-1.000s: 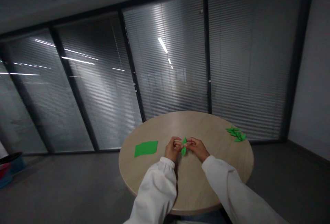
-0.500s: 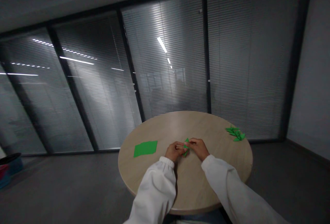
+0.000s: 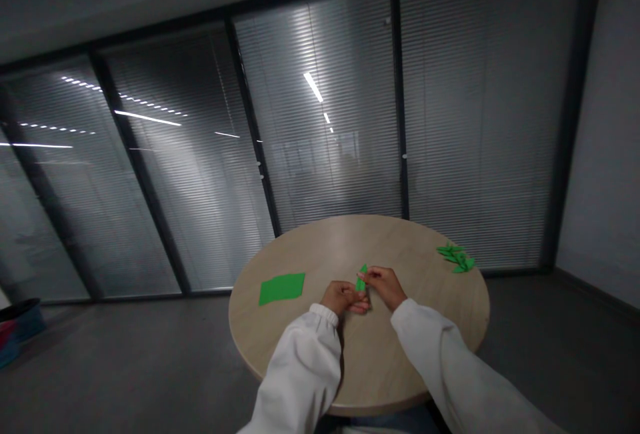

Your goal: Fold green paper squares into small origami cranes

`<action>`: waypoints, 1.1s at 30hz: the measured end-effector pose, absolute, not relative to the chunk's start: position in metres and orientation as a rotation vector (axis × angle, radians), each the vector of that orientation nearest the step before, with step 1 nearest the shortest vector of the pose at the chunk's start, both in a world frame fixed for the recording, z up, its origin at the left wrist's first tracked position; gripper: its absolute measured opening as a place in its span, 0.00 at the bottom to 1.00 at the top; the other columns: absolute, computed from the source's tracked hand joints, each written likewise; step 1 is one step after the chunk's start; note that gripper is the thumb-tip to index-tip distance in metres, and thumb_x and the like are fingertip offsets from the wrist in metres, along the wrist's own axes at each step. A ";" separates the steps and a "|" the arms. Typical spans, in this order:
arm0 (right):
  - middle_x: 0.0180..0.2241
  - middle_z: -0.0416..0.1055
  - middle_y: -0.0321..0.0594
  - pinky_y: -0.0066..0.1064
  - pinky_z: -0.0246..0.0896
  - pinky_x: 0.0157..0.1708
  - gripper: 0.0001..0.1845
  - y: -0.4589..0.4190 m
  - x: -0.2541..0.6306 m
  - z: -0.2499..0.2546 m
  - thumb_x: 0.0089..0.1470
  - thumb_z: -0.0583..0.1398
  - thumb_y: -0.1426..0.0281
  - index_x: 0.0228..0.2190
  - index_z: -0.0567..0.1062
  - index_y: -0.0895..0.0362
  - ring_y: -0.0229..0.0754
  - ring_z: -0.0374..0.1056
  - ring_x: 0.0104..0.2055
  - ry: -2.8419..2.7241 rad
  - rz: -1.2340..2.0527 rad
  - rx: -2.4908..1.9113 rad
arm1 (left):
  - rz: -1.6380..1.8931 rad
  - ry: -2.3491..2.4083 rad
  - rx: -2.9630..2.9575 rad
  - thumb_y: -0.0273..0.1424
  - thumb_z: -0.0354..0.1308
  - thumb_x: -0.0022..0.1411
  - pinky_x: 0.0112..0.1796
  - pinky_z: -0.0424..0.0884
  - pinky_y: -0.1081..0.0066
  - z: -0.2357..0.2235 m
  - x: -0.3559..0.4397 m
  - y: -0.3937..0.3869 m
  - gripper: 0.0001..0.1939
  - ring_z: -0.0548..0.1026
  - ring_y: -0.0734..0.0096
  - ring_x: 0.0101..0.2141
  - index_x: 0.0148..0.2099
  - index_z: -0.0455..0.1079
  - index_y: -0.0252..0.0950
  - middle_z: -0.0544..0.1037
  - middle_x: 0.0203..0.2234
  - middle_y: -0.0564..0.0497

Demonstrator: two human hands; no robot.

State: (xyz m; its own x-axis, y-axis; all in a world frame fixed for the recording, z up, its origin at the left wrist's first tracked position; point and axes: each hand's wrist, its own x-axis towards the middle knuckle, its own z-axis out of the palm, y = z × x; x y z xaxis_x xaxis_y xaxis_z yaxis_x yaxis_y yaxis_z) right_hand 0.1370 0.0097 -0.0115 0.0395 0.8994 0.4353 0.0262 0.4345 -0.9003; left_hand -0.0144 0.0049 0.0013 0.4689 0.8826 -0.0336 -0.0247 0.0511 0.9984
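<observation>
Both of my hands meet over the middle of a round wooden table [image 3: 380, 361]. Between them is a small folded green paper piece [image 3: 361, 279], narrow and pointed, lying at the tabletop. My left hand [image 3: 343, 298] has its fingers curled and presses on the lower end of the piece. My right hand [image 3: 384, 285] pinches the upper end with thumb and fingers. White sleeves cover both forearms.
A flat stack of green paper sheets [image 3: 282, 287] lies on the table to the left. A small pile of folded green pieces [image 3: 456, 257] sits near the table's far right edge. Glass walls with blinds stand behind; a dark bin [image 3: 20, 317] is at far left.
The green piece has come down from being held upright between both hands to lying against the tabletop. My left hand has shifted lower, toward me, along it.
</observation>
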 end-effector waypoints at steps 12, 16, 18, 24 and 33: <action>0.25 0.70 0.34 0.30 0.61 0.31 0.22 0.021 0.138 -0.022 0.37 0.65 0.60 0.35 0.69 0.56 0.39 0.66 0.28 -1.319 0.761 -0.910 | 0.972 0.831 1.266 0.39 0.71 0.31 0.27 0.74 0.66 -0.003 -0.012 0.010 0.23 0.77 0.64 0.23 0.28 0.67 0.31 0.78 0.21 0.47; 0.24 0.70 0.33 0.30 0.60 0.33 0.15 0.020 0.136 -0.024 0.38 0.64 0.61 0.28 0.69 0.55 0.38 0.66 0.29 -1.414 0.655 -0.952 | 1.001 0.857 1.283 0.39 0.71 0.30 0.26 0.73 0.68 -0.003 -0.014 0.010 0.24 0.76 0.66 0.22 0.28 0.68 0.31 0.78 0.21 0.49; 0.24 0.69 0.33 0.29 0.60 0.32 0.12 0.017 0.136 -0.022 0.39 0.63 0.61 0.23 0.69 0.56 0.38 0.66 0.30 -1.454 0.649 -0.951 | 0.985 0.866 1.290 0.39 0.71 0.29 0.27 0.73 0.68 -0.002 -0.014 0.010 0.24 0.76 0.66 0.22 0.27 0.68 0.31 0.77 0.20 0.49; 0.24 0.70 0.35 0.30 0.60 0.31 0.13 0.013 0.137 -0.016 0.38 0.64 0.60 0.22 0.70 0.57 0.39 0.65 0.29 -1.395 0.718 -0.901 | 0.997 0.855 1.280 0.39 0.71 0.28 0.29 0.73 0.66 -0.001 -0.012 0.008 0.26 0.76 0.65 0.23 0.30 0.69 0.29 0.77 0.20 0.47; 0.24 0.70 0.37 0.30 0.62 0.30 0.13 0.010 0.137 -0.011 0.38 0.64 0.61 0.25 0.73 0.57 0.39 0.65 0.29 -1.375 0.754 -0.864 | 1.088 0.867 1.465 0.46 0.67 0.34 0.25 0.68 0.73 0.007 -0.013 0.008 0.24 0.71 0.72 0.22 0.27 0.72 0.29 0.75 0.19 0.49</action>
State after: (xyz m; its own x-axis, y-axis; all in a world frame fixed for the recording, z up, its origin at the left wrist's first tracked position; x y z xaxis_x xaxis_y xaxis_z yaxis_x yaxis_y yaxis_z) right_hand 0.1369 0.0097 -0.0106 0.0661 0.8623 0.5020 0.0403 0.5004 -0.8649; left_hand -0.0128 0.0077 0.0070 0.3195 0.9315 0.1739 -0.0386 -0.1706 0.9846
